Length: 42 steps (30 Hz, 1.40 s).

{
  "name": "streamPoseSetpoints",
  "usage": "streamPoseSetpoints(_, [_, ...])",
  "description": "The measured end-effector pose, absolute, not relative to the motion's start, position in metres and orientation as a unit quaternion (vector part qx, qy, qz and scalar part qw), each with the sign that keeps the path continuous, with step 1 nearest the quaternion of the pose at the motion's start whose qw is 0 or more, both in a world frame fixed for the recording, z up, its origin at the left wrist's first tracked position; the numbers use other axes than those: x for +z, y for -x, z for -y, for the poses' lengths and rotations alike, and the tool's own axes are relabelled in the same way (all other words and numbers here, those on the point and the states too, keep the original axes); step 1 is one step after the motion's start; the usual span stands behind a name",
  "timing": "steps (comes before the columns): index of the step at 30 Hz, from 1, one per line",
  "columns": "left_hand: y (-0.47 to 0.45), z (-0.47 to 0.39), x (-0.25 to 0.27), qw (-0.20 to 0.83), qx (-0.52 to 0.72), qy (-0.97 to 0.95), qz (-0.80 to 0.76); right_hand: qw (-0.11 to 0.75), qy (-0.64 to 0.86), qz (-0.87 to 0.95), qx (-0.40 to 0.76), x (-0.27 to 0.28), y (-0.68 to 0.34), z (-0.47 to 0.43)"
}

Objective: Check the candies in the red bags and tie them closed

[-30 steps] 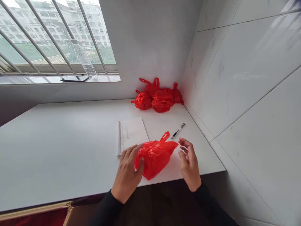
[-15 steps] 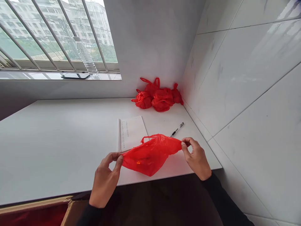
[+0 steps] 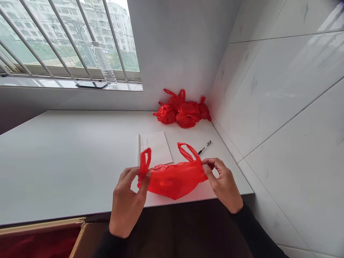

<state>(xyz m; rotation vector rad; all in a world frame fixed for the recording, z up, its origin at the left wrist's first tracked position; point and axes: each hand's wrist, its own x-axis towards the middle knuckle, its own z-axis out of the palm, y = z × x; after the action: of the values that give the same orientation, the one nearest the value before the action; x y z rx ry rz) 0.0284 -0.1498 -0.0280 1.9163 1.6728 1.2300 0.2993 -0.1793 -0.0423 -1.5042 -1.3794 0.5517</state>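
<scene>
A thin red plastic bag (image 3: 174, 182) is stretched between my two hands at the front edge of the white table. My left hand (image 3: 129, 197) pinches its left side, just below one handle loop that stands up. At the right end, my right hand (image 3: 221, 182) grips the bag between thumb and fingertips, close to the other raised handle loop. Something darker shows faintly through the plastic, but I cannot make out what it is. Behind the bag lies an open notebook (image 3: 158, 147) with rows of small marks, its lower part partly covered.
Several tied red bags (image 3: 185, 113) are heaped in the far corner against the wall. A black and clear pen (image 3: 204, 147) lies right of the notebook. A clear plastic bottle (image 3: 104, 66) stands on the windowsill. A cardboard box (image 3: 77, 240) sits below the table at left.
Both handle loops now stand upright, where the bag was pulled out flatter and longer before. My hands have come closer together, the left one moving right.
</scene>
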Motion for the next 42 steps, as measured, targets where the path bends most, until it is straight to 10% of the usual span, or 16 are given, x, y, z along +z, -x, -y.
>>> streamPoseSetpoints(10, [-0.019,0.189,-0.007,0.325,0.419,-0.561,-0.636,0.521,0.580,0.537,0.321,-0.024,-0.297,0.214])
streamPoseSetpoints(20, [-0.032,0.197,-0.013,0.369,0.420,-0.549,-0.622,0.196,0.595,0.729,0.276,-0.019,-0.271,0.201])
streamPoseSetpoints(36, [-0.026,0.199,-0.001,0.499,0.444,-0.491,-0.559,0.193,0.560,0.765,0.254,-0.027,-0.270,0.199])
streamPoseSetpoints(42, [-0.027,0.191,-0.004,0.374,0.428,-0.541,-0.620,0.278,0.592,0.717,0.241,-0.002,-0.280,0.204])
